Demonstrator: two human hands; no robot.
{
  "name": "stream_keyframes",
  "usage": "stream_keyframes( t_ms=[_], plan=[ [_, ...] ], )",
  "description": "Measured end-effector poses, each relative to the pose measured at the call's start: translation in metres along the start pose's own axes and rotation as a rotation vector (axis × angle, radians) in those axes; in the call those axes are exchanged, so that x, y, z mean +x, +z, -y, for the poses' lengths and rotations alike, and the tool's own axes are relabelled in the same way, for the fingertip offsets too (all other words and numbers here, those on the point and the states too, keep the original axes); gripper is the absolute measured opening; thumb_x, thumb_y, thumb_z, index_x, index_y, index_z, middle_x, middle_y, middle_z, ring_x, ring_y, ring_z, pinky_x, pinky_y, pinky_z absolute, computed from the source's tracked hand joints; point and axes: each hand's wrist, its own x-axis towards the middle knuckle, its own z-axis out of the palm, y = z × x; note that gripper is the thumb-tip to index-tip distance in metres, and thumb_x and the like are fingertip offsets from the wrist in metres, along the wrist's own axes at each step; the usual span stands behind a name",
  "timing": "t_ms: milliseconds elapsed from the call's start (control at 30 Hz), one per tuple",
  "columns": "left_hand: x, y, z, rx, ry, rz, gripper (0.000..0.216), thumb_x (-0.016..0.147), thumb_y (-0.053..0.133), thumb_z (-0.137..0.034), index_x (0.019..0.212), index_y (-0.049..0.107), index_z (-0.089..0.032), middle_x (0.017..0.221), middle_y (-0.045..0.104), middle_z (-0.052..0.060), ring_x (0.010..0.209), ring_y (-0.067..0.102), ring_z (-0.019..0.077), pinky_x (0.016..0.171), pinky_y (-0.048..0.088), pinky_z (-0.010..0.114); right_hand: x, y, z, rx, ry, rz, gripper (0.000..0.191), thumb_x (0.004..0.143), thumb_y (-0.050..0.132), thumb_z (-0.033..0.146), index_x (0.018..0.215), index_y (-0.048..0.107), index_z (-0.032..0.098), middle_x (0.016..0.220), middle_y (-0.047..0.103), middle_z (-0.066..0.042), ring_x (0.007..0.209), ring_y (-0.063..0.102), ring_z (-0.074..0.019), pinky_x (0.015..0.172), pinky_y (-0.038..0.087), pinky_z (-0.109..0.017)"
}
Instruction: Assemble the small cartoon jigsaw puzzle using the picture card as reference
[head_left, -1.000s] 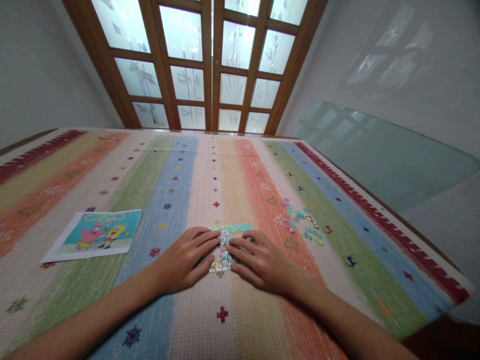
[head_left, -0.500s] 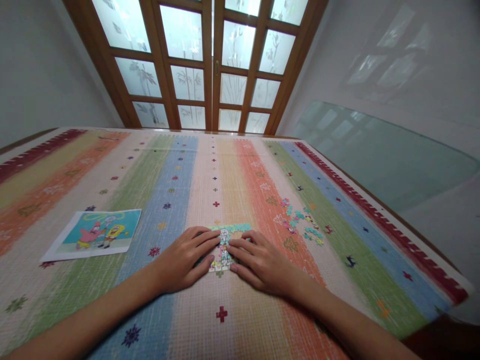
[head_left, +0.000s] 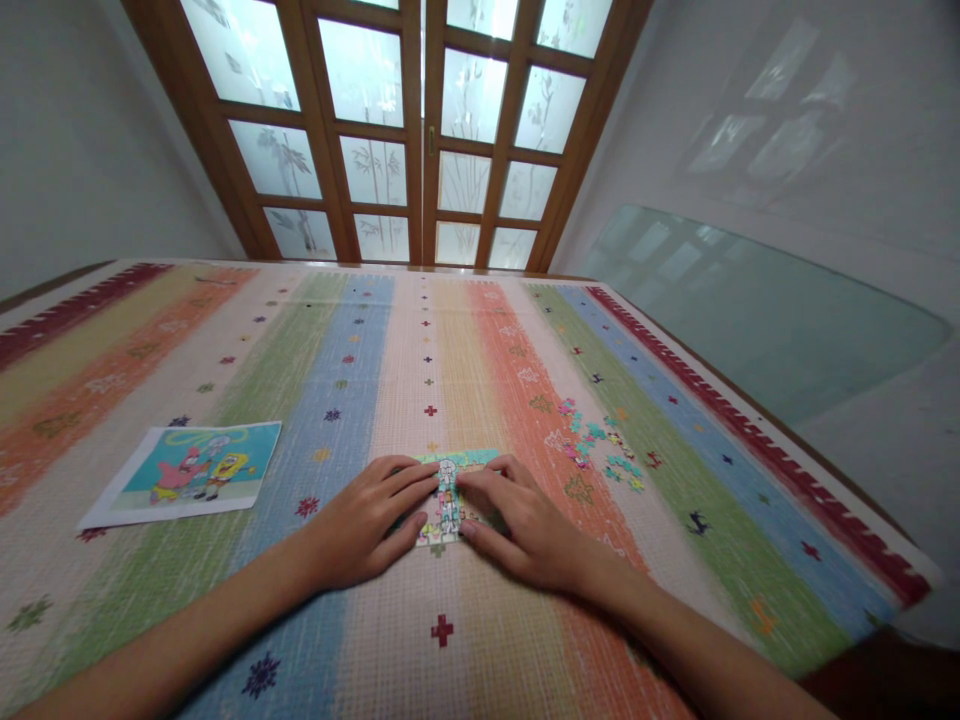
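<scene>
A partly joined jigsaw puzzle (head_left: 448, 495) lies on the striped mat (head_left: 375, 340) in front of me. My left hand (head_left: 367, 522) lies flat on its left part, fingers stretched out toward the middle. My right hand (head_left: 521, 520) lies flat on its right part, fingers pointing left and nearly meeting the left hand's fingertips. Both hands press on the puzzle and hide most of it; only a narrow strip shows between them.
Several loose puzzle pieces (head_left: 604, 445) are scattered on the mat to the right of my right hand. A printed cartoon picture (head_left: 191, 478) lies on the left. Wooden glass-paned doors (head_left: 420, 120) stand beyond the mat's far edge, and a glass sheet (head_left: 757, 310) leans at the right.
Both hands have stayed on the puzzle; the right hand's fingers shifted slightly. The view tilted a little downward.
</scene>
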Motion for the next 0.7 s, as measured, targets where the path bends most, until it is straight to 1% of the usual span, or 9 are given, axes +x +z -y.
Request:
stream_keyframes(
  t_ms=[133,233,333,400,433,533,600,700],
  plan=[
    [0.000,0.000,0.000,-0.001,0.000,0.001,0.044,0.103,0.052,-0.022,0.147,0.054,-0.019,0.138,0.067,0.012,0.123,0.060,0.0299,0.102,0.054,0.052,0.000,0.000,-0.002,-0.017,0.036,-0.088,0.035,0.101,0.057,0.030,0.135,0.054,0.019,0.118,0.069,-0.012,0.109,0.055,-0.0284,0.095,0.051,-0.047],
    [0.001,0.000,0.000,-0.003,0.002,0.000,0.043,0.103,0.052,-0.022,0.145,0.055,-0.019,0.137,0.067,0.012,0.122,0.061,0.0300,0.101,0.055,0.053,-0.001,-0.002,-0.005,-0.063,0.004,-0.226,0.031,0.100,0.057,0.026,0.131,0.057,0.019,0.112,0.071,-0.012,0.104,0.058,-0.0284,0.091,0.051,-0.047],
    [0.001,0.000,0.000,-0.009,-0.008,0.006,0.044,0.103,0.052,-0.022,0.146,0.055,-0.020,0.138,0.067,0.012,0.123,0.061,0.0295,0.102,0.054,0.052,-0.002,-0.006,-0.007,-0.031,0.007,-0.413,0.020,0.100,0.053,0.021,0.118,0.063,0.022,0.101,0.072,-0.009,0.094,0.062,-0.0262,0.082,0.051,-0.044],
    [0.001,0.000,0.000,-0.015,-0.014,0.009,0.045,0.103,0.052,-0.023,0.147,0.054,-0.022,0.139,0.067,0.012,0.123,0.061,0.0292,0.102,0.054,0.052,-0.003,-0.008,-0.007,0.039,0.057,-0.521,0.016,0.101,0.050,0.022,0.105,0.066,0.023,0.092,0.071,-0.007,0.087,0.063,-0.0242,0.077,0.051,-0.041],
    [0.001,0.000,0.000,-0.017,-0.014,0.008,0.045,0.103,0.052,-0.023,0.147,0.054,-0.022,0.139,0.067,0.012,0.123,0.062,0.0291,0.102,0.054,0.052,-0.002,-0.009,-0.007,0.088,0.094,-0.558,0.017,0.102,0.049,0.024,0.099,0.066,0.023,0.088,0.070,-0.006,0.084,0.063,-0.0233,0.075,0.051,-0.040],
    [0.001,-0.001,0.000,-0.017,-0.011,0.003,0.044,0.103,0.052,-0.023,0.147,0.055,-0.022,0.138,0.067,0.011,0.123,0.062,0.0289,0.103,0.054,0.051,0.000,-0.012,-0.009,0.261,0.230,-0.614,0.028,0.103,0.048,0.033,0.083,0.064,0.023,0.078,0.068,-0.004,0.076,0.063,-0.0211,0.071,0.052,-0.036],
    [0.000,-0.001,0.000,-0.010,-0.004,0.000,0.043,0.103,0.051,-0.023,0.146,0.055,-0.020,0.138,0.067,0.012,0.123,0.061,0.0289,0.103,0.054,0.051,0.001,-0.013,-0.013,0.357,0.296,-0.625,0.033,0.104,0.047,0.037,0.079,0.064,0.023,0.074,0.067,-0.004,0.073,0.063,-0.0208,0.070,0.053,-0.035],
    [0.001,-0.001,0.000,0.000,0.006,-0.008,0.042,0.104,0.050,-0.023,0.145,0.054,-0.019,0.138,0.067,0.012,0.122,0.061,0.0289,0.103,0.054,0.051,0.002,-0.013,-0.017,0.381,0.315,-0.591,0.034,0.104,0.048,0.037,0.078,0.064,0.022,0.074,0.068,-0.004,0.073,0.064,-0.0207,0.071,0.052,-0.035]
  ],
)
